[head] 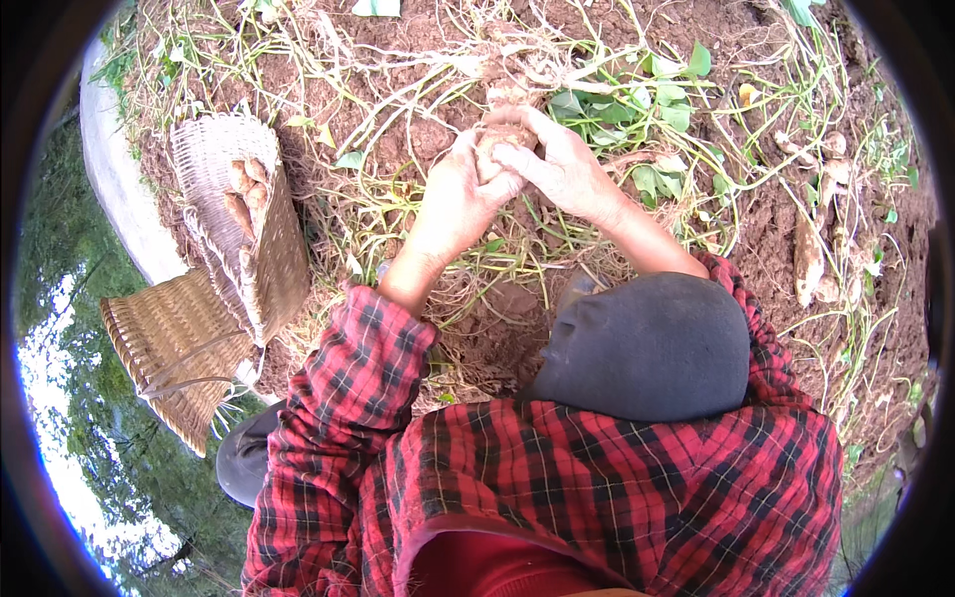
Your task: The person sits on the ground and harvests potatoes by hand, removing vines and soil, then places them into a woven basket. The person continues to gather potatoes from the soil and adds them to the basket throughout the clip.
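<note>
Both of my hands meet around one pale, soil-coated sweet potato [498,142] above the ground in front of me. My left hand [466,179] grips its left side, fingers upward. From the right, my right hand [556,160] wraps its fingers over the top, with the thumb lying across the front. Parts of the tuber are hidden behind my fingers. Just beyond it, a clump of roots and pale tubers [515,86] lies among cut vines. Sweet potato leaves [627,112] are bunched to the right of my hands.
On the left stands a woven bamboo basket [287,246] holding several sweet potatoes [250,190]. A second woven basket [175,321] adjoins it, near a pale concrete edge [119,164]. More tubers [809,254] lie on the soil at right. Vines [358,56] trail across the ground. My knee [649,347] is raised.
</note>
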Tool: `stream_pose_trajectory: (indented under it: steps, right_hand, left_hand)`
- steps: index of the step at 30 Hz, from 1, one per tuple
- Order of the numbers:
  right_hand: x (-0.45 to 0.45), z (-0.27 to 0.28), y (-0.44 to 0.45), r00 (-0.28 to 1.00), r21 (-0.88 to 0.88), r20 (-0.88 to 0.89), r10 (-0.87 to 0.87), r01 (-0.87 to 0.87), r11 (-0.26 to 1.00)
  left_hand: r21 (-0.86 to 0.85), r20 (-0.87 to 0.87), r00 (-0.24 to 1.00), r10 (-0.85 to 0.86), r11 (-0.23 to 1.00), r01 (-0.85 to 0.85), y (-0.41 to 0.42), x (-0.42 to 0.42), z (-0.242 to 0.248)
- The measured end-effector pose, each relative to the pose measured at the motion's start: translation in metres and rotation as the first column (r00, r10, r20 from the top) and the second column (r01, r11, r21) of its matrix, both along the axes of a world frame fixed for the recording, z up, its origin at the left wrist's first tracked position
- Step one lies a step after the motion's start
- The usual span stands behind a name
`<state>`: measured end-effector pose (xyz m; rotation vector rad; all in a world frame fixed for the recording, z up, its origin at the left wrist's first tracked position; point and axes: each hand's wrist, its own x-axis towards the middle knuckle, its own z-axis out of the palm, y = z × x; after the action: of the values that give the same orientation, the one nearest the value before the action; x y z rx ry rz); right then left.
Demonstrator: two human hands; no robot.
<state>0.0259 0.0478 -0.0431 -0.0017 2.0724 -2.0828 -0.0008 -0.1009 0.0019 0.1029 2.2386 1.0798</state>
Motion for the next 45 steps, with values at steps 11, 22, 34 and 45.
stream_pose_trajectory:
  steps: [11, 22, 34, 45]
  right_hand:
    - [0.001, -0.010, 0.009, 0.855, -0.549, 0.505, -0.117, 0.423, 0.721]
    - [0.005, 0.010, 0.007, 0.999, 0.029, -0.030, -0.034, 0.035, 0.999]
    - [0.007, 0.002, 0.001, 0.980, -0.658, 0.199, -0.006, 0.138, 0.740]
    - [0.002, -0.006, 0.010, 0.935, -0.805, 0.355, 0.000, 0.306, 0.508]
  left_hand:
    - [-0.058, -0.251, 0.966, -0.065, 0.997, 0.052, 0.018, 0.005, 0.013]
    - [-0.100, -0.170, 0.985, -0.042, 0.995, 0.025, 0.021, -0.003, 0.016]
    - [0.065, -0.316, 0.932, 0.178, 0.984, -0.166, 0.010, -0.011, -0.001]
    - [-0.235, -0.421, 0.867, -0.267, 0.955, 0.180, -0.006, -0.019, 0.023]
